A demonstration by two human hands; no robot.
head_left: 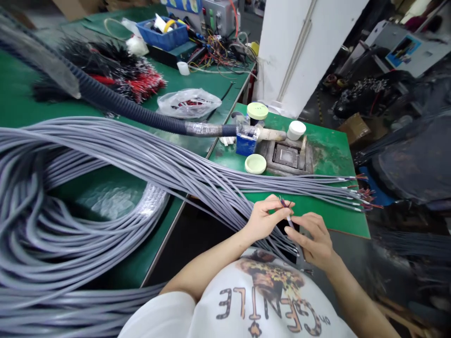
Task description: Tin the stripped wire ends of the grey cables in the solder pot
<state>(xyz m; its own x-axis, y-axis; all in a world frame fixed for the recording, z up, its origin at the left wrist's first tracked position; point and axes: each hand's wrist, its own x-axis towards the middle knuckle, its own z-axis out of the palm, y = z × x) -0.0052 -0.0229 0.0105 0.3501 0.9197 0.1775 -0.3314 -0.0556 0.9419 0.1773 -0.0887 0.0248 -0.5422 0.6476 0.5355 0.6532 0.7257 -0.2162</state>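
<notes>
My left hand (263,219) pinches the thin coloured wires fanning from the stripped end of a grey cable (290,222). Thumb and fingers of my right hand (317,240) close on the same cable just below, by a white band near its end. Both hands are in front of my shirt, over the table's near edge. A large bundle of grey cables (197,171) runs from the left past my hands. Many of its stripped ends (364,195) lie at the right, with reddish wires showing. More cable ends hang below my hands.
A solder pot (287,155) sits on the green table, with a ribbed hose (158,119) reaching over to it. Around it stand a pale round tub (255,164), a white-lidded jar (296,130) and a blue box (245,144). A white pillar (292,51) rises behind.
</notes>
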